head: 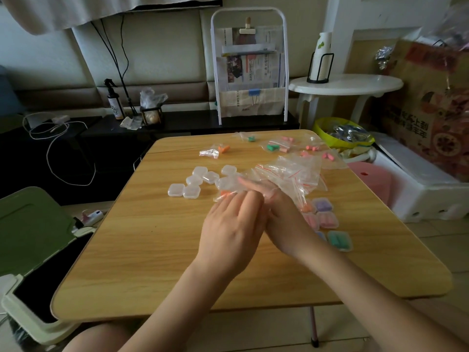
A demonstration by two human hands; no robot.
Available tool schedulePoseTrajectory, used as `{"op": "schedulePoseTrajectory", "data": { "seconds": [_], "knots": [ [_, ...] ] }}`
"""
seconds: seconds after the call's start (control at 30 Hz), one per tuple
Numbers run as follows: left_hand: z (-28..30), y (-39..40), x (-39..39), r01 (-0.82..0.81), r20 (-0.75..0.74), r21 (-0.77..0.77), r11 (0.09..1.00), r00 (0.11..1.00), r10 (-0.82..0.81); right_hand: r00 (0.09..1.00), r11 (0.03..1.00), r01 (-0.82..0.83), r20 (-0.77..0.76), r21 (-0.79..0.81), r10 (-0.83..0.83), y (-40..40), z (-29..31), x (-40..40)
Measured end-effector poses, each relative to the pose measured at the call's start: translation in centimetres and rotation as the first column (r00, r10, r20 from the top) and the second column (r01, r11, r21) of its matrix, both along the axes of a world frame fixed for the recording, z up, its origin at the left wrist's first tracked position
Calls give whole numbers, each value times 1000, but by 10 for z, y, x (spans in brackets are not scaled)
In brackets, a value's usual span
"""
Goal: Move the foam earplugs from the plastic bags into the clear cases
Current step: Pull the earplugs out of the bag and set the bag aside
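Observation:
Over the middle of the wooden table (152, 250), my left hand (228, 232) and my right hand (284, 222) meet and together hold a small clear plastic bag (229, 185). Orange foam earplugs (225, 193) show through it near my left fingertips. Several empty clear cases (196, 182) lie just beyond my hands to the left. Closed cases with pink, purple and green earplugs (327, 219) sit right of my right wrist. More bags with earplugs (278, 146) lie along the far edge, one with orange plugs (223, 149).
A heap of empty zip bags (291, 171) lies behind my right hand. An open green-lidded bin (30, 240) stands left of the table. A white foam box (418, 189) and a pink stool (373, 179) stand to the right.

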State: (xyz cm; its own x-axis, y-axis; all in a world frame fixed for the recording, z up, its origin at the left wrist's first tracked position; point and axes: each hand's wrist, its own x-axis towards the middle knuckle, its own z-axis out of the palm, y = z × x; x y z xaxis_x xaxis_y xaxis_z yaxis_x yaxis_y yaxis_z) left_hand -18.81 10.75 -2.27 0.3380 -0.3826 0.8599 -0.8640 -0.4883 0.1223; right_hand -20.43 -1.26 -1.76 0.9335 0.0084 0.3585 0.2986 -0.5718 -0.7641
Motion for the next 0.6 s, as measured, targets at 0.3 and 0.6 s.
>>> {"op": "schedulePoseTrajectory", "data": {
  "seconds": [0.3,0.6],
  "knots": [
    [17,16,26,-103,-744,-536,838,527,-411,999,970,0,41,242,-10,-4,13,-9],
    [19,19,26,-106,-620,-782,614,234,-749,1000,984,22,3,175,-23,-2,18,-9]
  ]
}}
